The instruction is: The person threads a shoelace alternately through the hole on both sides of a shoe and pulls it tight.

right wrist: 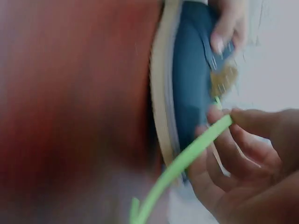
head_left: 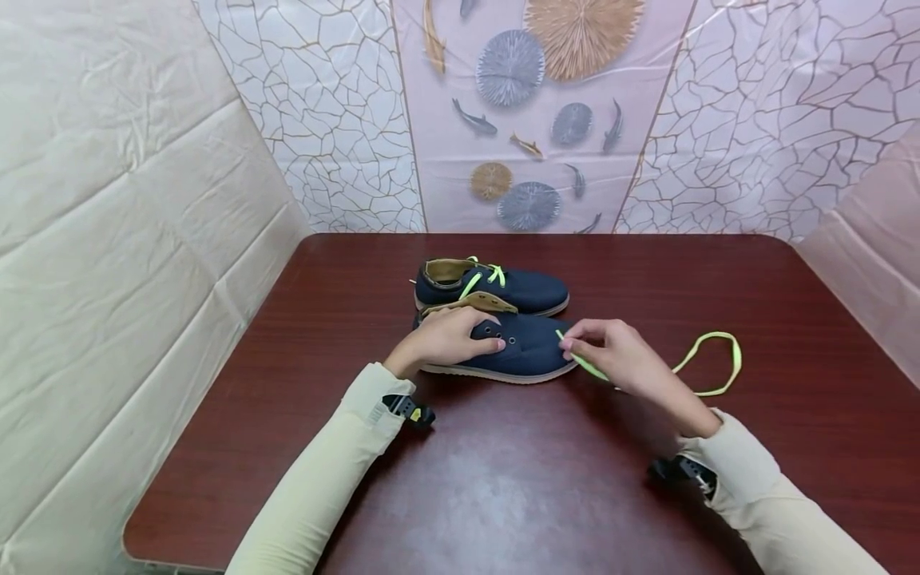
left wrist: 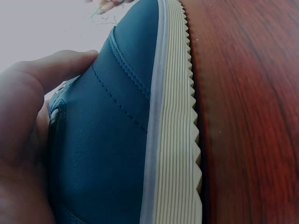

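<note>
A dark blue shoe point(head_left: 535, 355) lies sideways on the table, its toe to the right and its eyelets bare of lace. My left hand point(head_left: 449, 337) grips its upper by the eyelets; in the left wrist view the thumb point(left wrist: 65, 67) lies along the shoe's upper point(left wrist: 103, 140), with the other fingers mostly hidden. Just off the toe, my right hand point(head_left: 628, 355) pinches a neon green shoelace point(right wrist: 187, 156) near its end between thumb and fingertips. The tip sticks up past the fingers, and the rest trails to the right in a loop on the table.
Behind the first shoe stands its mate point(head_left: 532, 289), with green lace point(head_left: 496, 275) in its eyelets. Both sit on a dark red-brown table point(head_left: 474, 479). Patterned cloth point(head_left: 352, 120) hangs behind the table's far edge, and a pale cloth point(head_left: 144, 239) along its left side.
</note>
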Motion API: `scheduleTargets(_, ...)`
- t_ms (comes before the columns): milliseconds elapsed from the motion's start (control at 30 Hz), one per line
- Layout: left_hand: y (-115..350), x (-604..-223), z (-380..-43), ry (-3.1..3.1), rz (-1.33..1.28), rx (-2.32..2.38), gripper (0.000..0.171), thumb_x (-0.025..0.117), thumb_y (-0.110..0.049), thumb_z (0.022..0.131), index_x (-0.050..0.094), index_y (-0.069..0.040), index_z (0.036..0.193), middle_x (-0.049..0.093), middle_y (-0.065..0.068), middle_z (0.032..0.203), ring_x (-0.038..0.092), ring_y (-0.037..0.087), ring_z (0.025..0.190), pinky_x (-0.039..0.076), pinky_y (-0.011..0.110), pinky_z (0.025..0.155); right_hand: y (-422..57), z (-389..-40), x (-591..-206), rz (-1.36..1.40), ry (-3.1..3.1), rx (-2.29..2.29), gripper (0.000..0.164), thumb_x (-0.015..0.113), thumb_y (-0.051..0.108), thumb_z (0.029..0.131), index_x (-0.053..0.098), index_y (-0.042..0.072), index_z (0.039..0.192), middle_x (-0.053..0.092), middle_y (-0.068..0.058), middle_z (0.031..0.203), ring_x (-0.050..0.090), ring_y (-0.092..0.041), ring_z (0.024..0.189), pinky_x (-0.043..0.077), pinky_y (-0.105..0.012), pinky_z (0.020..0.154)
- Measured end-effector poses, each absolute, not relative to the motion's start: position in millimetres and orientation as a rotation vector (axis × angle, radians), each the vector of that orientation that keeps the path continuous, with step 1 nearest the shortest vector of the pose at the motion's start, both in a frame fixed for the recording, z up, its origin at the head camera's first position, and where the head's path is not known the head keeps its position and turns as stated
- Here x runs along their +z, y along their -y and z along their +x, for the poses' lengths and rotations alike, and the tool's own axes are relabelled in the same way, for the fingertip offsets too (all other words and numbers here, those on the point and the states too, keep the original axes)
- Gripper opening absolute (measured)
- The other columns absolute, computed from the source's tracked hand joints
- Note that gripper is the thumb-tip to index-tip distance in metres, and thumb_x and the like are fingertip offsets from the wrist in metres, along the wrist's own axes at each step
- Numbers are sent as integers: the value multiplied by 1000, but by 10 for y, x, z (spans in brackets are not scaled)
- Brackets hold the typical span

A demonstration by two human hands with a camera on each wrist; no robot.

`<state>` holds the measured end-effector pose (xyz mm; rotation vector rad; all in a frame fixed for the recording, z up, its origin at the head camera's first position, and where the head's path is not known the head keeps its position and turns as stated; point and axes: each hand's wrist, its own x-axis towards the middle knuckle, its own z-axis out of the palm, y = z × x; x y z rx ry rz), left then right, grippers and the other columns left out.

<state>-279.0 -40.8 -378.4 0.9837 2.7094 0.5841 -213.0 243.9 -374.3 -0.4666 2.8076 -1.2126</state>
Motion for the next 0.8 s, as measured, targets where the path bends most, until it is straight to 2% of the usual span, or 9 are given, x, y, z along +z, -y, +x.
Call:
scheduleTargets(100, 400, -3785, -2794, -2715, 978, 583, 30, 64, -46, 105, 74, -29, 128, 72, -12, 125, 65, 7, 115, 50, 41, 100, -2329, -2143, -3763, -392, -2663, -1337, 17, 71, 19, 103, 80, 4, 106, 69, 2, 79, 55, -14, 69, 43, -25, 62)
scheduleTargets(200, 395, -3793, -2798, -2720, 980, 583, 29, 65, -46, 104, 74, -29, 127, 72, -12, 124, 65, 8, 116, 50, 41, 101, -2230, -2162, -3751, -332, -2441, -1485, 22, 70, 15, 103, 76, -5, 111, 63, 2, 73, 54, -13, 61, 48, -25, 57)
scheduleTargets(300, 388, -3799, -2795, -2735, 976, 579, 27, 66, -46, 104, 75, -30, 124, 72, -13, 122, 65, 9, 115, 50, 43, 100, -2143, -2193, -3735, -295, -2258, -1581, 26, 66, 11, 105, 71, -12, 115, 65, 2, 75, 58, -12, 65, 53, -25, 59)
scheduleTargets(400, 391, -3804, -2788, -2740, 970, 585, 27, 66, -46, 103, 74, -29, 123, 72, -12, 121, 65, 11, 114, 50, 44, 98, -2046, -2245, -3726, -289, -2154, -1618, 27, 62, 7, 105, 67, -16, 118, 67, 2, 77, 59, -10, 66, 53, -23, 58)
scheduleTargets(500, 400, -3816, -2784, -2736, 971, 586, 27, 66, -46, 104, 74, -30, 123, 71, -11, 119, 65, 11, 112, 51, 43, 94, -1976, -2304, -3733, -284, -2111, -1581, 27, 59, 7, 106, 66, -16, 119, 65, 2, 71, 56, -7, 59, 48, -20, 52)
scheduleTargets(633, 397, -3835, -2789, -2723, 985, 602, 25, 66, -45, 103, 75, -30, 121, 71, -13, 117, 65, 8, 109, 51, 40, 91, -1982, -2399, -3739, -284, -2047, -1477, 23, 59, 11, 108, 70, -9, 108, 60, 2, 64, 47, -4, 46, 40, -18, 45)
scheduleTargets(733, 399, -3821, -2799, -2723, 993, 608, 24, 67, -44, 103, 75, -30, 121, 72, -13, 119, 65, 8, 110, 51, 40, 93, -2018, -2477, -3726, -299, -2001, -1420, 22, 59, 14, 108, 70, -5, 101, 63, 1, 66, 46, -4, 45, 39, -17, 45)
scheduleTargets(800, 412, -3811, -2807, -2728, 994, 612, 26, 67, -44, 103, 75, -30, 123, 71, -12, 123, 65, 9, 113, 52, 40, 95, -2030, -2520, -3720, -323, -1970, -1395, 24, 57, 14, 108, 69, -5, 102, 66, -1, 72, 49, -5, 48, 40, -18, 46)
